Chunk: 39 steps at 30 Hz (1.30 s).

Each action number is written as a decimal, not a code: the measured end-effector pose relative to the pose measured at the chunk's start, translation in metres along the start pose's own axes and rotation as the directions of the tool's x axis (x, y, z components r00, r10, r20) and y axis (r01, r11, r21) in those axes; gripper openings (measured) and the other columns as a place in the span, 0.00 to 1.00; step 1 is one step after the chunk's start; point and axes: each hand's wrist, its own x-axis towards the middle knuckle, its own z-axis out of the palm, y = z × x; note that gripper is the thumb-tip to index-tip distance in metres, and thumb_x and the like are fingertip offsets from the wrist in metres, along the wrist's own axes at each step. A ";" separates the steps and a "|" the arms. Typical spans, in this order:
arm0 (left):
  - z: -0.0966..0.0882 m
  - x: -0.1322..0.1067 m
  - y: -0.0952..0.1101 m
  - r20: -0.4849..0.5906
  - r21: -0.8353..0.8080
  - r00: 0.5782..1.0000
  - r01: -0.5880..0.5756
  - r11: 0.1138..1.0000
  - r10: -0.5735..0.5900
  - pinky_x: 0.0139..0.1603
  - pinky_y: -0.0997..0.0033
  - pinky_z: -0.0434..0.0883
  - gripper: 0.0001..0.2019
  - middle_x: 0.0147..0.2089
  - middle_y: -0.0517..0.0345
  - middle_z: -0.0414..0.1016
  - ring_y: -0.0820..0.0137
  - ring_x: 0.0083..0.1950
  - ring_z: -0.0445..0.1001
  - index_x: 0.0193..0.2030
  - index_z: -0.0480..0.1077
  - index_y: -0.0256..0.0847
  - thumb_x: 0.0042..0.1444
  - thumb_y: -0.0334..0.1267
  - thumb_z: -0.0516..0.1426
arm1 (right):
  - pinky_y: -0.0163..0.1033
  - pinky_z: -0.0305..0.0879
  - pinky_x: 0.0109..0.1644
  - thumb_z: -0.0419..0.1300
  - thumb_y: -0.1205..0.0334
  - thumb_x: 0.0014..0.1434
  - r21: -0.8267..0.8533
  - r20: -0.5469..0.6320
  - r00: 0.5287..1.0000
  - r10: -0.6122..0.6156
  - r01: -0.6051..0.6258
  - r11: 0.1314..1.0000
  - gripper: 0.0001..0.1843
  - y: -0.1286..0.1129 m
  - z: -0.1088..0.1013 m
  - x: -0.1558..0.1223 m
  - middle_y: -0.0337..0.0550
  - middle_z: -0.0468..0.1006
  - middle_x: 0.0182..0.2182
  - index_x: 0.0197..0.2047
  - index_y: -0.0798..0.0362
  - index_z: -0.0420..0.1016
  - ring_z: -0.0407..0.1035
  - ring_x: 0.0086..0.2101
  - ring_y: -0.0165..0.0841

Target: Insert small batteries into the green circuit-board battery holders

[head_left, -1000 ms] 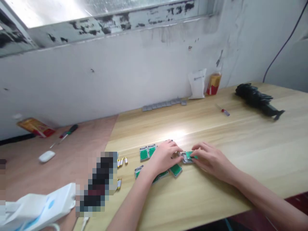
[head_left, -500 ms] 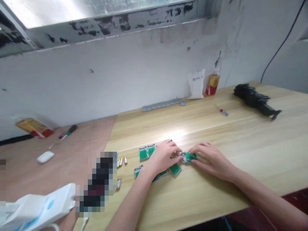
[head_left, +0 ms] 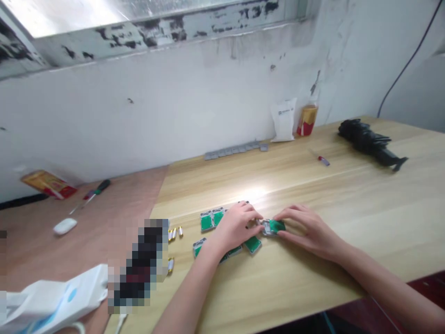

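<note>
Between my two hands a small grey case with a green circuit board (head_left: 276, 226) rests on the wooden table. My right hand (head_left: 308, 229) grips its right side, thumb on the near edge and fingers on the far edge. The left end of the case is pinched by my left hand (head_left: 239, 227), thumb and fingers closed around it. Beneath and beside my left hand lie several similar cases with green boards (head_left: 206, 221), in two rows, partly covered by the hand and forearm. Another of these cases (head_left: 252, 244) sits just below my left thumb.
Several small batteries (head_left: 173, 234) lie left of the cases, near a pixelated dark object (head_left: 139, 264). Grey square pieces (head_left: 236, 150) line the wall. A screwdriver (head_left: 324, 161), a black bundle (head_left: 370, 141) and a white packet (head_left: 284, 120) are farther back. A white bag (head_left: 69, 297) lies front left.
The green board in the case sits very slightly farther right, with my right hand on it. My left hand keeps nearly the same place. The view has shifted a little.
</note>
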 end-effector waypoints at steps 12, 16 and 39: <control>-0.003 0.000 0.003 0.013 0.005 1.000 0.014 1.000 -0.014 0.43 0.67 0.67 0.10 0.39 0.53 0.76 0.64 0.44 0.70 0.44 0.77 0.40 0.60 0.41 0.60 | 0.41 0.66 0.44 0.60 0.61 0.62 0.048 0.061 0.998 0.006 -0.009 0.999 0.08 0.002 0.000 -0.002 0.43 0.77 0.38 0.45 0.48 0.74 0.69 0.42 0.37; -0.005 -0.001 0.007 0.040 -0.006 0.999 0.011 1.000 -0.010 0.43 0.67 0.67 0.12 0.40 0.53 0.75 0.64 0.45 0.70 0.45 0.76 0.41 0.60 0.46 0.59 | 0.41 0.66 0.43 0.61 0.59 0.62 0.045 0.060 0.998 0.001 -0.003 0.999 0.08 0.002 0.000 -0.002 0.43 0.77 0.38 0.44 0.48 0.73 0.69 0.41 0.37; -0.003 -0.001 0.010 0.064 -0.034 0.998 0.002 0.999 0.000 0.49 0.64 0.66 0.13 0.44 0.53 0.73 0.63 0.47 0.70 0.45 0.74 0.43 0.57 0.46 0.61 | 0.47 0.63 0.49 0.61 0.57 0.61 -0.050 0.024 1.000 0.013 -0.012 0.999 0.09 0.003 0.000 -0.003 0.45 0.75 0.43 0.44 0.48 0.74 0.68 0.46 0.40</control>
